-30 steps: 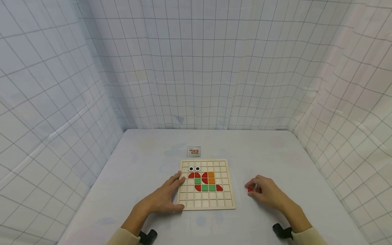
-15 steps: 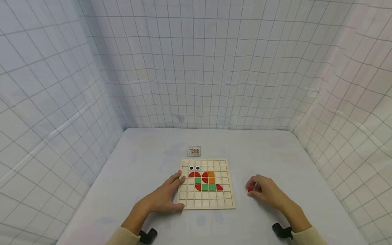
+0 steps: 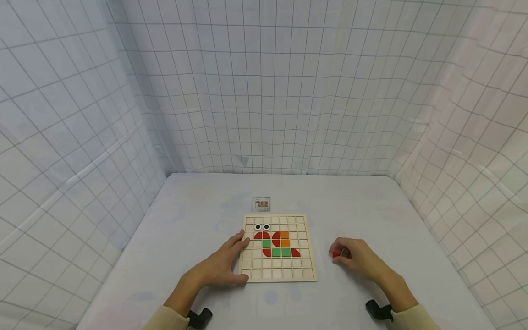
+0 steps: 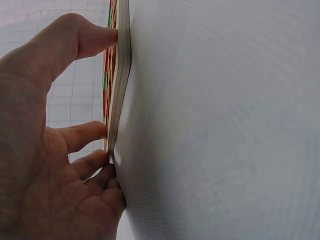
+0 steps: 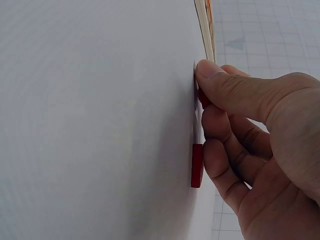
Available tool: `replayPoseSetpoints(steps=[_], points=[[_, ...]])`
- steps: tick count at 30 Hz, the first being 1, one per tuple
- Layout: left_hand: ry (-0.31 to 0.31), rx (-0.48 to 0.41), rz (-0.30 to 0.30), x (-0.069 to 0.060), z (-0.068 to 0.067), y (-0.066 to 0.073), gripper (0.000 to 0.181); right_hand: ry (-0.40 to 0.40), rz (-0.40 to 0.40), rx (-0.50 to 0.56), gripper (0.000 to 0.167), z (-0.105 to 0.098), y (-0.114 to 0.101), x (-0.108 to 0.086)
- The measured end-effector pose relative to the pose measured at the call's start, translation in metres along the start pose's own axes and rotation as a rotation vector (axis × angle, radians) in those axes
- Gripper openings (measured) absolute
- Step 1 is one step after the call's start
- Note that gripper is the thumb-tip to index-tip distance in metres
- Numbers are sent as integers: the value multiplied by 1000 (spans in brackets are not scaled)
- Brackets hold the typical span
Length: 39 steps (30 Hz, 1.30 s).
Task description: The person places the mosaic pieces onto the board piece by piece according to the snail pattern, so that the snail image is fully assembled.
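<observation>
My left hand (image 3: 218, 267) lies along the left side of a pale wooden grid board (image 3: 277, 274), thumb and spread fingertips touching its edge. Set in the board's cells are two round eye pieces (image 3: 261, 227), several red rounded tiles (image 3: 266, 252), orange square tiles (image 3: 284, 239) and green square tiles (image 3: 286, 252). To the right of the board, my right hand (image 3: 359, 259) pinches a red tile (image 5: 203, 98), which the thumb and fingers largely cover in the right wrist view. A second red tile (image 5: 197, 166) lies on the table against the lower fingers.
Behind the board lies a small picture card (image 3: 261, 204) with a coloured figure on a grid. The white-covered table (image 3: 198, 201) meets grid-patterned white curtains (image 3: 264, 114) at the back and on both sides.
My right hand shifts only slightly beside the board, keeping the red tile at its fingertips. The left hand and the board stay where they were.
</observation>
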<state>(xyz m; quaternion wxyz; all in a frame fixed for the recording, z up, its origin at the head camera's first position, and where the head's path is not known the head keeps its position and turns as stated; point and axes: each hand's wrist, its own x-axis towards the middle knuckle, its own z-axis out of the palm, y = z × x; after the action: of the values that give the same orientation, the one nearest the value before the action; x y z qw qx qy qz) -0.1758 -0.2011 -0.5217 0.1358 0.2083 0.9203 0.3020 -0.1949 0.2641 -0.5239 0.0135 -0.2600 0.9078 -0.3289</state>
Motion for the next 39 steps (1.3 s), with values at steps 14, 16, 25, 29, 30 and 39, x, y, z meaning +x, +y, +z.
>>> replayPoseSetpoints(steps=[14, 16, 25, 29, 30, 39], points=[[3, -8, 7, 0, 0, 4, 112, 16, -17, -34, 13, 6, -4, 15], [3, -3, 6, -1, 0, 3, 112, 27, -25, -41, 14, 7, -6, 18], [3, 8, -1, -1, 0, 2, 113, 75, -24, -87, 17, 12, -15, 32], [4, 1, -9, -2, -1, 4, 113, 85, -5, -84, 17, 13, -20, 39], [5, 1, -12, -2, -1, 4, 113, 85, -3, -80, 17, 13, -21, 41], [10, -4, -27, -1, 1, 4, 113, 82, -17, -52, 12, 20, -29, 57]])
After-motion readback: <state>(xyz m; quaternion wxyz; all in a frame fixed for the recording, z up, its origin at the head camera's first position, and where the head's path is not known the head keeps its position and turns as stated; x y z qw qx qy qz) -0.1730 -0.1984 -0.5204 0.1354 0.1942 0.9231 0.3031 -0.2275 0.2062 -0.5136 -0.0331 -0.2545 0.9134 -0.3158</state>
